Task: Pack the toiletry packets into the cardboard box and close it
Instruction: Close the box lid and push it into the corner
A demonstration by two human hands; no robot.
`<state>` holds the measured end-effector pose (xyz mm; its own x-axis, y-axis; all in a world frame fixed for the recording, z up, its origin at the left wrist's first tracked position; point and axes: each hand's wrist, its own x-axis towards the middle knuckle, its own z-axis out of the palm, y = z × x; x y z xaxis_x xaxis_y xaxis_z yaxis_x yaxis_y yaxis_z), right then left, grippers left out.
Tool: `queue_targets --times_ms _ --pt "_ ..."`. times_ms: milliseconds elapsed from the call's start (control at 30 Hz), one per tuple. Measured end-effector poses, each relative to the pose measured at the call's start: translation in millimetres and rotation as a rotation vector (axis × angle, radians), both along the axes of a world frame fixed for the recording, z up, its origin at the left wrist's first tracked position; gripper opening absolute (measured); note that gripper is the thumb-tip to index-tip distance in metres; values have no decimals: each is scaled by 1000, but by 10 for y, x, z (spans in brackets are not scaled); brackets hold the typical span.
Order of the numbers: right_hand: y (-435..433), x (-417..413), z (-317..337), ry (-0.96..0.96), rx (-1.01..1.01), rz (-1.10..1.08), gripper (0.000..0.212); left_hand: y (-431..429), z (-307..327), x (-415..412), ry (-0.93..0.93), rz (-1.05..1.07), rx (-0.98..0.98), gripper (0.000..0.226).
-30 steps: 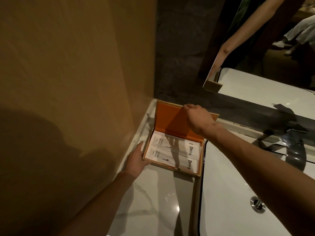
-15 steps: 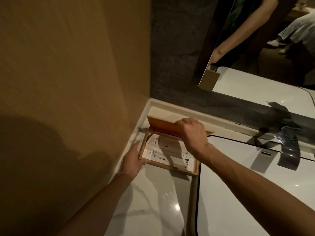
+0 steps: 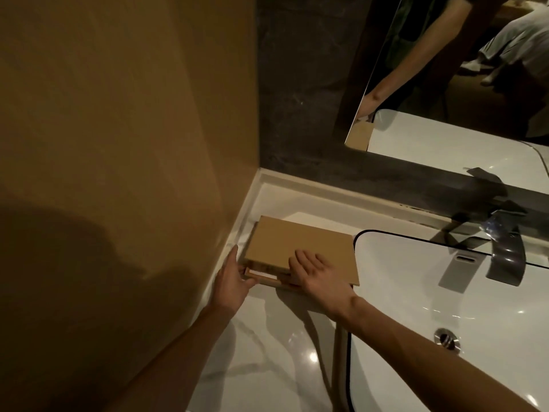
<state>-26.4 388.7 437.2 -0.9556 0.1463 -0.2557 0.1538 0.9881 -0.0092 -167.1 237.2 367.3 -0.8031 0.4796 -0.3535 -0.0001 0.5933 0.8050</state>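
1. The box [image 3: 300, 248] is lying on the tabletop [image 3: 267, 352] in the corner, just left of the sink [image 3: 445, 292], lid down but gaping at the near-left edge, where a pale strip is showing. If that strip is a packet edge, pressing harder may be creasing it instead of seating the lid.
2. The right hand [image 3: 315, 270] is resting open and flat on the lid's near edge. Because it is pressing off-centre, the lid may be springing back up on the left once released.
3. The left hand [image 3: 233, 278] is loosely curled against the box's near-left corner, gripping nothing firmly that I can tell. If it is slipping, the box may be sliding toward the wall [image 3: 133, 144].
4. The lid is overhanging toward the sink; a sideways shove risks nudging the box over the rim.
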Motion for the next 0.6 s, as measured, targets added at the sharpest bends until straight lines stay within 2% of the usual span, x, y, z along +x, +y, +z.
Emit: queue_targets --times_ms 67,267,600 --pt "-60 18 -93 -43 11 -7 68 -4 14 11 -6 7 15 99" --pt "-191 102 -118 -71 86 44 67 -11 101 38 9 -17 16 97" --pt "-222 75 -248 -173 24 -8 67 -1 47 26 -41 13 14 101"
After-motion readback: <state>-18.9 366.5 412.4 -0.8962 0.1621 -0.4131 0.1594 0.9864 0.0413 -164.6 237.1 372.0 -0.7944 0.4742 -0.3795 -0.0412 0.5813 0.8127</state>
